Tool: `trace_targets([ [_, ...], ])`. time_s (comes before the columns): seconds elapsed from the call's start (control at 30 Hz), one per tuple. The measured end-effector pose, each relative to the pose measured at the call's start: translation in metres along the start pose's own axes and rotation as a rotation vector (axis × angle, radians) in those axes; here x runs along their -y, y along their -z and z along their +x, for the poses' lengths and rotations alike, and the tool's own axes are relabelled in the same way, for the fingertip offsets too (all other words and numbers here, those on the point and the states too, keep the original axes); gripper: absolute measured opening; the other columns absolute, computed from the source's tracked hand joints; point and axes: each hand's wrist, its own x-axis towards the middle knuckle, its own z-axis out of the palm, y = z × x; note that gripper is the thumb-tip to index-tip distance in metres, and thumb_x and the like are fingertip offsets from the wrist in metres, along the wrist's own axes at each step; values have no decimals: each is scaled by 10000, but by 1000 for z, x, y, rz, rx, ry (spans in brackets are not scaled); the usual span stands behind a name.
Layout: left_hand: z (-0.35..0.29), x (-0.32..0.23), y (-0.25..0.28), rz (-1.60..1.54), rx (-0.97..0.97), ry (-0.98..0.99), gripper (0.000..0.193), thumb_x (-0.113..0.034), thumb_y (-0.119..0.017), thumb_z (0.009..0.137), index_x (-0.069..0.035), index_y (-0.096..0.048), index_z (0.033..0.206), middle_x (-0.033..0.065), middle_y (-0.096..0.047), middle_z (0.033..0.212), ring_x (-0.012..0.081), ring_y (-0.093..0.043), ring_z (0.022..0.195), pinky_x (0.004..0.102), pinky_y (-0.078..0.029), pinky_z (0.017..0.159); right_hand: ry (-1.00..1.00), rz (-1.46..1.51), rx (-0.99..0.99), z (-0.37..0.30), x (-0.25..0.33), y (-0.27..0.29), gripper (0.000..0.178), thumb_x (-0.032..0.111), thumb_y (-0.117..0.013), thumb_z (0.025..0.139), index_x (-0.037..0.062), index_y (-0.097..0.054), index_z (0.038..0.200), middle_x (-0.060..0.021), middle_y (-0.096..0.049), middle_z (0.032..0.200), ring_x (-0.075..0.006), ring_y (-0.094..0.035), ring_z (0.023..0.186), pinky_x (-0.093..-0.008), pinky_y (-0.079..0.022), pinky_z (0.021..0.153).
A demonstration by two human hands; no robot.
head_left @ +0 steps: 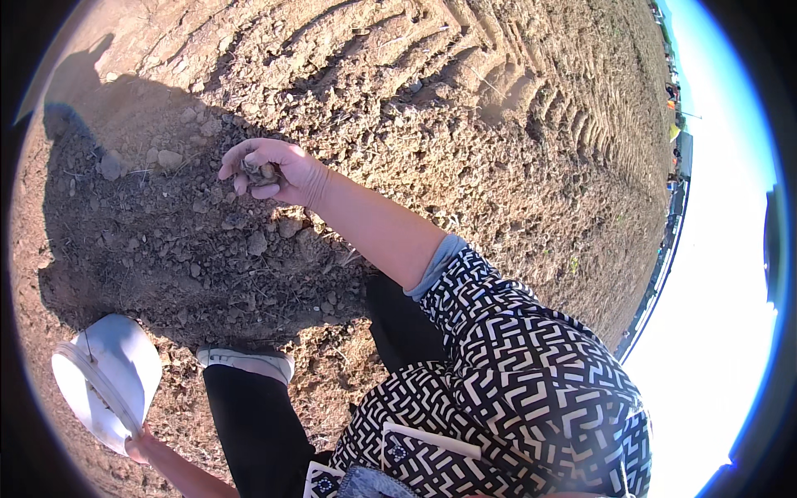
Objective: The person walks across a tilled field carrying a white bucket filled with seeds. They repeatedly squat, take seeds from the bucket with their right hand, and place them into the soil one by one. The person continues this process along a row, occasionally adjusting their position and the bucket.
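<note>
My right hand (270,172) reaches out over the shaded soil. Its fingers curl around a few grey-brown, earth-coloured lumps (262,173), partly covered by the fingers; whether they are stones, clods or something grown I cannot tell. At the lower left my left hand (143,446) grips the rim of a white bucket (137,357). That bucket leans tilted on the ground, its thin wire handle standing near the rim. What lies inside it is hidden from here.
Loose, cloddy soil (207,249) with stones and dry bits surrounds me. Tyre tracks (498,75) cross the sunlit ground beyond. My light shoe (249,363) stands between the bucket and my other leg. Distant people and objects line the field's edge at far right.
</note>
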Motion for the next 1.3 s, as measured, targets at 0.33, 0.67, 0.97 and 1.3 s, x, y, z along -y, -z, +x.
trace_targets([
  [0.33,-83,-62,-35,-651,-62,170,381,-78,-384,848,93,-455,1182,202,-548,1078,324,-586,958,464,-542,788,-199,-343,-304,-35,15,-3,314,155,-554,944,-22,-543,1204,8,-490,705,-77,-437,569,-173,-305,433],
  [0.67,-77,-34,3,-745,-109,212,411,-67,-491,885,8,-423,1283,172,-500,1212,270,-503,1100,433,-452,921,232,-1495,68,232,-88,-151,279,291,-664,840,144,-681,1077,-8,-600,733,-135,-549,650,-290,-458,624],
  [0.97,-78,-29,9,-831,-38,194,750,-19,-544,789,-61,-163,1434,150,-473,1328,270,-480,1165,429,-431,948,788,-2383,261,364,-117,-156,233,315,-605,868,105,-613,969,-60,-634,808,-170,-595,723,-313,-468,590],
  [1.3,-71,-21,1,-846,10,153,614,17,-517,802,-70,-287,1364,167,-455,1285,281,-488,1161,398,-452,920,-326,-489,146,250,-88,-141,163,137,-503,926,-1,-565,865,-148,-645,928,-119,-518,660,-197,-380,453],
])
